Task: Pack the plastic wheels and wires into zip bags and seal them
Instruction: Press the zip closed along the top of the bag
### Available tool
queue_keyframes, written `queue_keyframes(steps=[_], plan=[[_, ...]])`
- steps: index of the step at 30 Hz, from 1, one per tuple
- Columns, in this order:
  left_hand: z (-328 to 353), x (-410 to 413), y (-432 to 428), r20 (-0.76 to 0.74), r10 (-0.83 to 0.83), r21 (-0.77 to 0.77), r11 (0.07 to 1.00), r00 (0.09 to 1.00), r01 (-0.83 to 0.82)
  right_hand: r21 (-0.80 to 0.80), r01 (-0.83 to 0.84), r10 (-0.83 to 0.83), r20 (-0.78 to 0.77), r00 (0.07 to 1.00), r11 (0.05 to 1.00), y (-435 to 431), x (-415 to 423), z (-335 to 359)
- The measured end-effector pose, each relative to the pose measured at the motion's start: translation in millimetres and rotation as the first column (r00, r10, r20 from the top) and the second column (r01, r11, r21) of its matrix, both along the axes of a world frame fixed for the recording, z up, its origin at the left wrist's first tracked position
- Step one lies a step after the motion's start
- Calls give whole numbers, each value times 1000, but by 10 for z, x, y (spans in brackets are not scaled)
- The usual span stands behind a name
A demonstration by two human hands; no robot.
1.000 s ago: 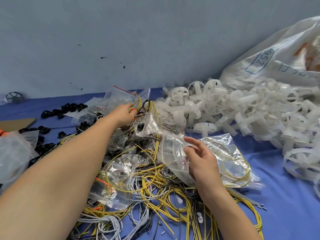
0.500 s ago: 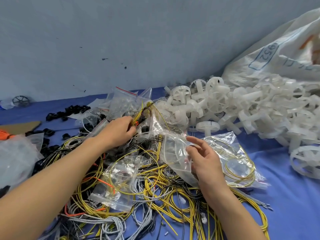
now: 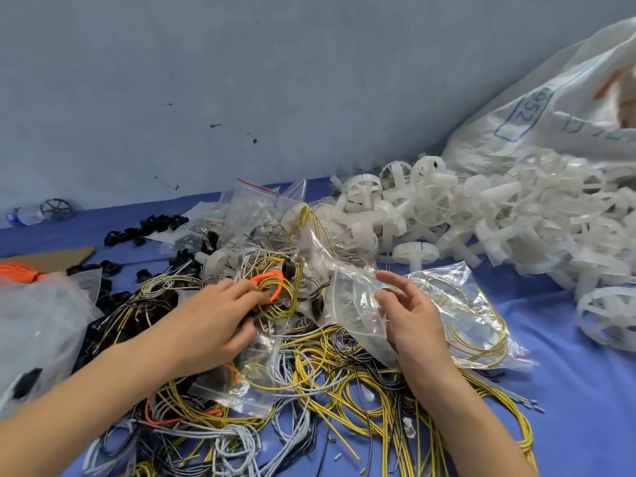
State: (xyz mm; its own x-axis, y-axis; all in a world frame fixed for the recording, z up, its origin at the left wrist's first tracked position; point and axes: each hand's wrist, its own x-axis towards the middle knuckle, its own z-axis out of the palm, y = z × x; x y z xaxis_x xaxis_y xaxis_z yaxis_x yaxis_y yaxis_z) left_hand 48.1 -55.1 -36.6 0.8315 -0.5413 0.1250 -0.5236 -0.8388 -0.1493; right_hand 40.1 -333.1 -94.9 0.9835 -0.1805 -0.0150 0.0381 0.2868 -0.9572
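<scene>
Blue cloth (image 3: pixel 578 401) covers a work surface set against a pale blue-grey wall (image 3: pixel 241 80), with a wire tangle (image 3: pixel 327 380) of yellow, grey and black leads sprawled across the middle. Far left of the wire tangle lie a cloudy plastic bag (image 3: pixel 38 325), an orange cord bundle (image 3: pixel 17 271) and a sheet of cardboard (image 3: pixel 58 257). Behind the wire tangle's left edge sit scattered black parts (image 3: pixel 148 226). Over the wire tangle's left half, the left hand (image 3: pixel 213 321) curls its fingers around a yellow wire coil (image 3: pixel 278 297) carrying an orange loop. Above the wire tangle's centre, a clear zip bag (image 3: pixel 354 304) hangs open-mouthed. The right hand (image 3: pixel 413 315) pinches its edge between thumb and forefinger, the other fingers loosely spread. Just right of the wire tangle, a second clear bag (image 3: pixel 478 325) holding yellow wire lies flat on the cloth. Behind and to the right of the wire tangle, white plastic wheels (image 3: pixel 499 218) lie heaped. Farther right of the wire tangle, they meet a large white sack (image 3: pixel 557 108) printed with blue characters.
</scene>
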Motion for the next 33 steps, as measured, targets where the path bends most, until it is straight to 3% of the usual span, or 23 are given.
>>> queue_keyframes(steps=[9, 11, 13, 16, 18, 23, 29, 33], plan=[[177, -338, 21, 36, -132, -3, 991, 991, 132, 17, 137, -138, 12, 990, 990, -10, -42, 49], [221, -346, 26, 85, -104, -124, 986, 991, 114, 18, 156, -156, 22, 987, 988, -15, -56, 54], [248, -300, 19, 115, 12, -350, 936, 993, 30, 13, 163, -163, 29, 986, 987, -15, -62, 54], [224, -89, -12, -16, 224, -589, 785, 975, -190, 2, 158, -158, 33, 987, 988, -15, -65, 55], [189, 65, -39, -124, 292, -558, 770, 948, -310, -2, 150, -150, 32, 988, 989, -15, -71, 53], [122, 275, -128, -286, 360, -306, 844, 888, -440, -18, 152, -152, 32, 988, 988, -12, -77, 65], [107, 345, -123, -461, 418, -316, 747, 782, -585, -82, 162, -153, 104, 983, 983, 24, -153, 105], [183, 261, -136, -440, 381, -437, 701, 813, -564, -203, 198, -149, 234, 961, 959, 61, -247, 137]])
